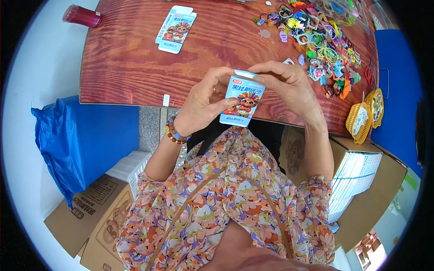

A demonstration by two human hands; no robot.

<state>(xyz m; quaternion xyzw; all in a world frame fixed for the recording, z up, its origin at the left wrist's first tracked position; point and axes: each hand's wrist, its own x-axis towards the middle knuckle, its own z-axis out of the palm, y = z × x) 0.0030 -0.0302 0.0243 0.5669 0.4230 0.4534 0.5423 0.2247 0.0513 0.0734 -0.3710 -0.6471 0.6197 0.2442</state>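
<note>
Between my hands, just over the table's near edge, is a small light-blue cardboard box (244, 101) with a cartoon figure in sunglasses on its front. My left hand (205, 99) grips its left side, thumb across the front. At the upper end, the fingers of my right hand (287, 86) pinch the box's top flap. Farther off to the left, a matching flattened box (176, 30) lies on the reddish wood table (131, 67). Whether the held box contains anything is hidden.
Colourful small trinkets and bands (325, 45) are heaped at the far right, with red scissors (370, 74) beside them. Yellow baskets (359, 122) hang by the right edge. A carton of stacked packs (355, 180) stands below. A red jar (82, 16) sits at far left; a blue bag (86, 140) is at left.
</note>
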